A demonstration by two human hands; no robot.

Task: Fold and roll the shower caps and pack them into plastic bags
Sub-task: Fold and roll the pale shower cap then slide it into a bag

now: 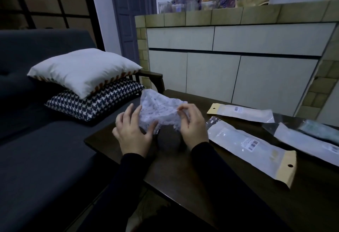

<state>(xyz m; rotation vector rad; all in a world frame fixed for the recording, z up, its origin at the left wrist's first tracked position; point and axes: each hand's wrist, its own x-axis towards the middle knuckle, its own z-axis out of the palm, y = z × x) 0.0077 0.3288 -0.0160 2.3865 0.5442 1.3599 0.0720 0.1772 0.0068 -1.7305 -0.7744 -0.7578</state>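
Note:
A white shower cap point(159, 110) with a faint blue print is held up just above the dark wooden table point(183, 173), crumpled and partly spread. My left hand point(132, 132) grips its left edge with thumb and fingers. At the cap's right edge, my right hand point(192, 123) pinches the material with curled fingers. To the right, three long plastic bags lie flat on the table: one with a barcode and tan header point(251, 145), one farther back point(240, 112), and one at the right edge point(308, 141) with a pale green item inside.
A dark sofa point(36, 149) stands to the left, with a white pillow point(84, 70) stacked on a houndstooth pillow point(95, 103). Behind the table is a tiled counter with white cabinet doors point(229, 63); several jars point(192, 0) stand on top.

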